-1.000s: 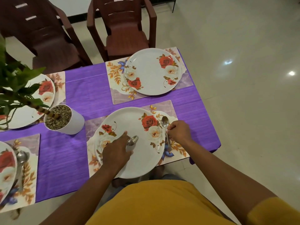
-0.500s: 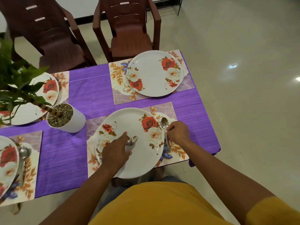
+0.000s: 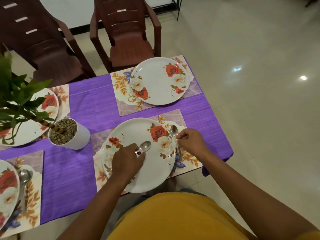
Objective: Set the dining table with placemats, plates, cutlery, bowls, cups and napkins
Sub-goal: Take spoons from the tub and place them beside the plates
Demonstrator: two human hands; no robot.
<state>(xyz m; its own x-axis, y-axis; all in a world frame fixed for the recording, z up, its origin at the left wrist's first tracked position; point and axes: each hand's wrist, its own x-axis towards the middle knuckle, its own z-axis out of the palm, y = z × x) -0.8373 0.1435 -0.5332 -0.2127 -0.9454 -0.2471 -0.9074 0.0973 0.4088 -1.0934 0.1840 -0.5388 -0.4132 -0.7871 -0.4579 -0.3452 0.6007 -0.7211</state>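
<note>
A rose-patterned white plate (image 3: 152, 172) lies on a floral placemat (image 3: 173, 118) at the near edge of the purple table. My left hand (image 3: 126, 161) hovers over the plate and grips a steel spoon (image 3: 145, 146), bowl pointing away. My right hand (image 3: 190, 142) pinches the handle of a second spoon (image 3: 174, 131) that lies on the placemat just right of the plate. Across the table a second plate (image 3: 157, 84) sits on its own placemat (image 3: 119, 84).
A white pot (image 3: 78, 137) with a leafy plant stands left of the near plate. Further left are two more plates (image 3: 31, 125) (image 3: 7, 191) on mats, one with a spoon (image 3: 24, 177). Two brown plastic chairs (image 3: 128, 35) stand beyond the table; tiled floor lies to the right.
Both hands stay almost where they were, each on its spoon. The view has shifted slightly as my head moved.
</note>
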